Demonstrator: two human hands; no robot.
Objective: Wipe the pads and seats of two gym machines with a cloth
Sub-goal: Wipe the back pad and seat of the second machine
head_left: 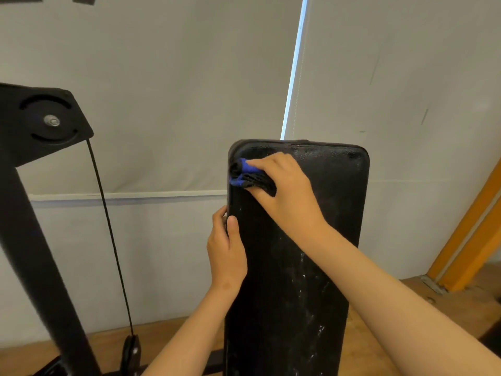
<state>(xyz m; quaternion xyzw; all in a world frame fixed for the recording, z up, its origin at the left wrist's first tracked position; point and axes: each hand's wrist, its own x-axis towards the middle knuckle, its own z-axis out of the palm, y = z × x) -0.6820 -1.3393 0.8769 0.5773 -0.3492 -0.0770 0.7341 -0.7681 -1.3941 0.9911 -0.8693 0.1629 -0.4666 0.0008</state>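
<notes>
A long black back pad (320, 234) stands tilted up in front of me, scuffed with pale marks on its lower half. My right hand (284, 191) presses a bunched blue and black cloth (249, 176) against the pad's top left corner, fingers curled over it. My left hand (226, 248) grips the pad's left edge lower down, thumb on the front face and fingers wrapped behind.
A black machine frame with a round pulley (48, 120) rises at the left, and a thin black cable (108, 226) runs down from it to a floor fitting. Grey blinds hang behind. An orange beam (471, 226) leans at the right above the wooden floor.
</notes>
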